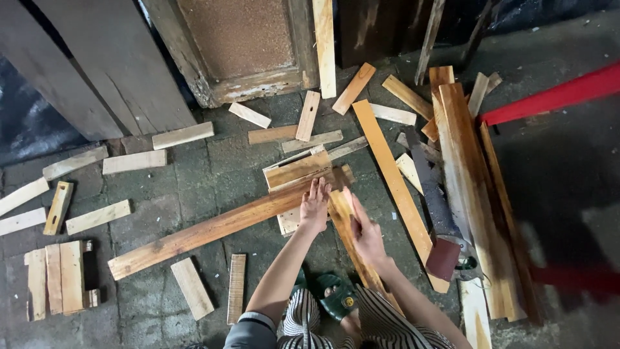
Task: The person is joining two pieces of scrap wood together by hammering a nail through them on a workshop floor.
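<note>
My left hand (314, 207) lies flat, fingers spread, on a long brown plank (206, 232) that runs diagonally across the stone floor. My right hand (365, 229) hovers open, edge-on and slightly blurred, just above a shorter yellowish plank (342, 223) that runs back toward my feet. Just beyond my fingers lies a small stack of short boards (298, 169). Neither hand grips anything.
Offcuts of wood are scattered over the floor. A handsaw (434, 197) with a dark red handle lies to the right beside long planks (468, 181). A red bar (555, 95) crosses the upper right. Old doors (239, 45) lean at the back. Green sandals (332, 294) are on my feet.
</note>
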